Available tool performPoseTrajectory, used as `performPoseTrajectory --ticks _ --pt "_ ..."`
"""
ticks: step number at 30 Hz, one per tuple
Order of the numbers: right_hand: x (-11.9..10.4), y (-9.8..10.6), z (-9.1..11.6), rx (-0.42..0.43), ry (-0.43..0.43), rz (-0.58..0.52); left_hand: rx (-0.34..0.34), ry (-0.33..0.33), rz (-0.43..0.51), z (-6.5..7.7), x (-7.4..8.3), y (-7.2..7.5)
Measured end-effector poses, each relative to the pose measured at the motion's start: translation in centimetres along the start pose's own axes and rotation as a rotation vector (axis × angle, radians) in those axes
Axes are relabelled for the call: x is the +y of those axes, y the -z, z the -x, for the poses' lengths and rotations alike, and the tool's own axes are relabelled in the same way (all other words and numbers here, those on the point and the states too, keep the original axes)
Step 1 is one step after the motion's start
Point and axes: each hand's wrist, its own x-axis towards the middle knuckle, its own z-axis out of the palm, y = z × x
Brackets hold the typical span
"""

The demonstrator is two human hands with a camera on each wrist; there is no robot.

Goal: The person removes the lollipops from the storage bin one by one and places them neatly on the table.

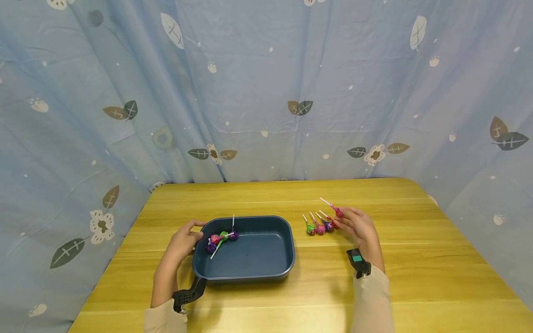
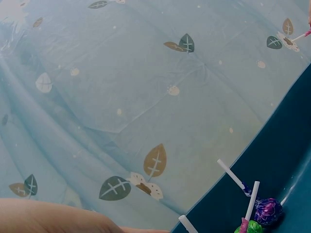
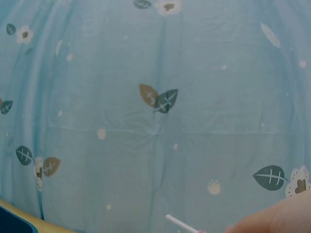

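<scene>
My right hand [image 1: 356, 225] pinches a pink-wrapped lollipop [image 1: 338, 212] by its candy end, the white stick pointing up and left. Just below it, a row of wrapped lollipops lies on the table: a green lollipop [image 1: 310, 229], a pink lollipop [image 1: 320, 229], a purple lollipop [image 1: 328, 226] and a red one partly hidden by my fingers. My left hand [image 1: 183, 243] holds the left rim of a dark blue plastic bin [image 1: 250, 276]. Several lollipops sit in the bin's left end, among them a green lollipop [image 1: 223, 236] and a purple lollipop [image 2: 268, 210].
The yellow wood-grain table [image 1: 437, 277] carries the bin left of centre and the lollipop row to its right. Behind and beside the table hangs a light blue curtain [image 1: 250, 69] with leaf and flower prints.
</scene>
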Motion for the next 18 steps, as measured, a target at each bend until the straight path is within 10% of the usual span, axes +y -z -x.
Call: performPoseTrajectory --ticks 18 --pt "0.50 0.77 0.18 0.196 -0.028 0.078 -0.002 -0.001 -0.002 0.01 0.02 0.01"
